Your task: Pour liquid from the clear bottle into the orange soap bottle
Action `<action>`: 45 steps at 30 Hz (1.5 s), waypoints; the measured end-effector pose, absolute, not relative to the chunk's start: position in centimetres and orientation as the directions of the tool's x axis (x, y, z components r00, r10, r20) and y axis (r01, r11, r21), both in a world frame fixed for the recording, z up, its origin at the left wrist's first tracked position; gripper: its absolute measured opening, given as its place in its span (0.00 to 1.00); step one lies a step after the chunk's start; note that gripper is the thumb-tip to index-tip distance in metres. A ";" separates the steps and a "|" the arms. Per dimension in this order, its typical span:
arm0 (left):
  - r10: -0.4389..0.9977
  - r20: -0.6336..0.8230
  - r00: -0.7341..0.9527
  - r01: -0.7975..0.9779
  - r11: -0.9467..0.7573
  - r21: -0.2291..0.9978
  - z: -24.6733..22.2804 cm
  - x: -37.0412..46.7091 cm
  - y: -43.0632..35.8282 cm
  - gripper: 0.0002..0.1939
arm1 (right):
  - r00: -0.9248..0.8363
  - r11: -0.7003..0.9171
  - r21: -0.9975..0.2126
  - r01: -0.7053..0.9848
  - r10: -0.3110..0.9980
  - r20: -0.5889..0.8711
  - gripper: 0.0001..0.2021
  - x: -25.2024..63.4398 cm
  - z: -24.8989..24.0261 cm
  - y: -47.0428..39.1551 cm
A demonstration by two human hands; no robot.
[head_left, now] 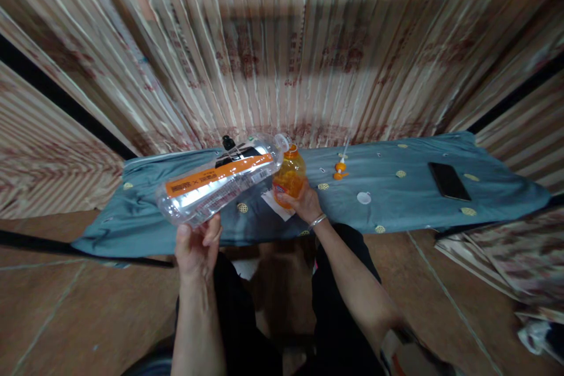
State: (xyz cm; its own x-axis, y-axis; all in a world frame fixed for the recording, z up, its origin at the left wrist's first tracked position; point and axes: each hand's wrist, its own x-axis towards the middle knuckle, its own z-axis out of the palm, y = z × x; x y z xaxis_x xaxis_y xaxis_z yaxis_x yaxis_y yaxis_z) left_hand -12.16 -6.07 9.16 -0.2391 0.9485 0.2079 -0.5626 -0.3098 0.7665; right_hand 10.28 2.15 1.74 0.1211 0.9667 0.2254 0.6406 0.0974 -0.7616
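My left hand [196, 247] grips the base of a large clear plastic bottle [220, 185] with an orange label. The bottle is tilted so its open mouth meets the top of a small orange bottle [289, 176]. My right hand [304, 202] holds that small bottle upright on the blue-grey cloth [396, 200]. Under the small bottle lies a white paper [275, 205]. A silver bracelet circles my right wrist.
An orange cap piece [339, 170] and a white cap [363, 197] lie on the cloth to the right. A black phone [448, 181] rests further right. A black object [228, 143] stands behind the big bottle. Striped curtain hangs behind; brown tile floor below.
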 end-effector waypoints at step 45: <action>0.950 0.196 -0.245 -0.532 -0.301 0.792 9.4 -12.1 -6.1 0.29 | 0.123 0.098 -0.767 0.634 0.967 0.225 0.31 10.3 1.9 2.1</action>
